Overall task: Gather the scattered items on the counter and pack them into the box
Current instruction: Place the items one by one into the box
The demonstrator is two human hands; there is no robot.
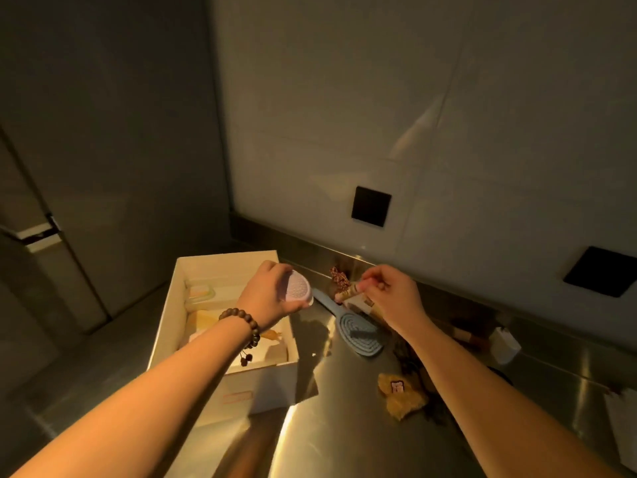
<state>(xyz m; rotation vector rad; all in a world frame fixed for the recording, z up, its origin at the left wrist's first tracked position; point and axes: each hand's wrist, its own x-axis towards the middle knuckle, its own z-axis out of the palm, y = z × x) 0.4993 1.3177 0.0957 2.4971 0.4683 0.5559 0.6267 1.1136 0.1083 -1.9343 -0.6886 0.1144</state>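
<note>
Left hand (267,293): fingers wrapped over a round pale-lilac brush with a nubbed face (299,289), tilted so the nubs face the camera. It hangs in the air at the far right rim of the white box (165,326), likely carried there for dropping in.

Right hand (389,291): fingers pinched on one end of a small tan printed tube (348,294), held clear of the surface, to the right of the box. The end grip suits a thin, light thing; probably just lifted for packing.

Box: open, standing on the steel surface (310,436) at its left side. Inside it, a clear lidded container (200,292) at the far end and pale flat items nearer; these are too dim to name.

Not yet gathered, all right of the box: a blue paddle hairbrush (358,331) lying flat below the hands; a yellowish cloth piece with a small label (396,391) nearer the person; a reddish beaded tangle (337,278) at the back wall; a small white container (505,345) further right.

Judgement: packing under way, several items left.
</note>
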